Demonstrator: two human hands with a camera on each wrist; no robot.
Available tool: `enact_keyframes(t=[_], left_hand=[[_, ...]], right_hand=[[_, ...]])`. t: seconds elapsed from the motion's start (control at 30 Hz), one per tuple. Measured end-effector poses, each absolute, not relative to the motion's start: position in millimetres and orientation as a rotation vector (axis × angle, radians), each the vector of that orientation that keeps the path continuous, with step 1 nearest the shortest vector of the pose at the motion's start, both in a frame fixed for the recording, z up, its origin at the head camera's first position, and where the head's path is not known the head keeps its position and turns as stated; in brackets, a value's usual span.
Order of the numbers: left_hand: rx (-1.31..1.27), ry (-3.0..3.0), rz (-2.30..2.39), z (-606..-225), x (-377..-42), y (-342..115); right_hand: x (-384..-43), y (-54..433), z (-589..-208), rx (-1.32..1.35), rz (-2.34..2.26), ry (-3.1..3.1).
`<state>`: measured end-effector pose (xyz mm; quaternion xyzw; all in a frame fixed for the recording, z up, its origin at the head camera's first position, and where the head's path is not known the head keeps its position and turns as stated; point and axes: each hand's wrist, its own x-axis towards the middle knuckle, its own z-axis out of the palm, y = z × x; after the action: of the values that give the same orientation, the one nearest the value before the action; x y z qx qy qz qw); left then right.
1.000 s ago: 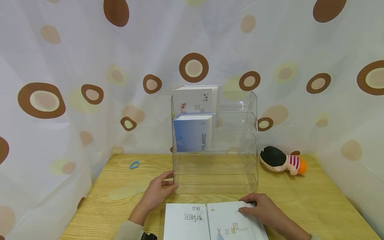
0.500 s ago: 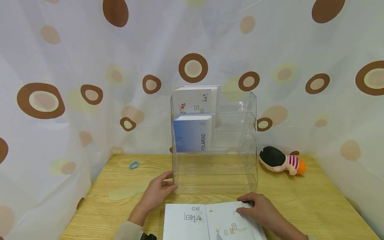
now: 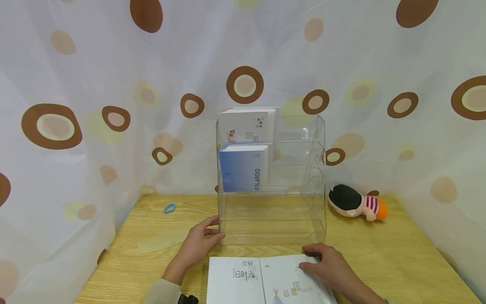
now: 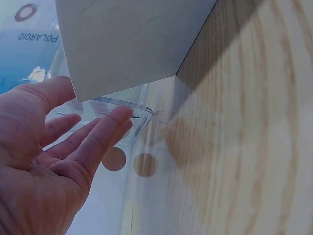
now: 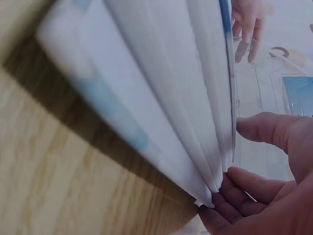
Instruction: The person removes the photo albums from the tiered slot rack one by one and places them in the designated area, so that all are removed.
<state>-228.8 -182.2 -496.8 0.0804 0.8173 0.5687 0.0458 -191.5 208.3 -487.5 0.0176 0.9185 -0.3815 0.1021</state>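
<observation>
On the table in the head view lie white covers with black Chinese characters on the left half and a tent drawing on the right half, a white book (image 3: 290, 276); a seam runs between the halves. My right hand (image 3: 330, 268) pinches its far right corner. In the right wrist view the thumb is on the cover and the fingers are under the fanned page edges (image 5: 161, 73). My left hand (image 3: 199, 240) touches the lower left side of a clear tiered rack (image 3: 265, 230), fingers fairly straight. A blue POLAROID book (image 3: 241, 171) and a grey-white book (image 3: 243, 124) stand in the rack.
Left of the rack lie a blue ring (image 3: 169, 208) and a pale comb (image 3: 161, 243). On the right a plush doll (image 3: 357, 203) with a black head rests on the table (image 3: 387, 257). A dotted curtain (image 3: 379, 55) surrounds the table on the sides and back.
Between about one second ago and half a second ago, the white book and my right hand shift very slightly left. The left hand stays at the rack.
</observation>
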Motion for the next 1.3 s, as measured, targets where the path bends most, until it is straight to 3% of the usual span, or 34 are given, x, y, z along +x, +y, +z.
enact_keyframes(t=[0.37,0.87,1.3], left_hand=[[0.238,2.501,1.743,-498,-230,-182],[0.238,2.491,1.76,-499,-230,-181],[0.267,2.479,1.77,-500,-232,-183]], right_hand=[[-191,206,-480,0.031,-1.17,2.704],[-199,196,-425,-0.159,-1.339,2.711],[-226,187,-389,-0.315,-1.547,2.75]])
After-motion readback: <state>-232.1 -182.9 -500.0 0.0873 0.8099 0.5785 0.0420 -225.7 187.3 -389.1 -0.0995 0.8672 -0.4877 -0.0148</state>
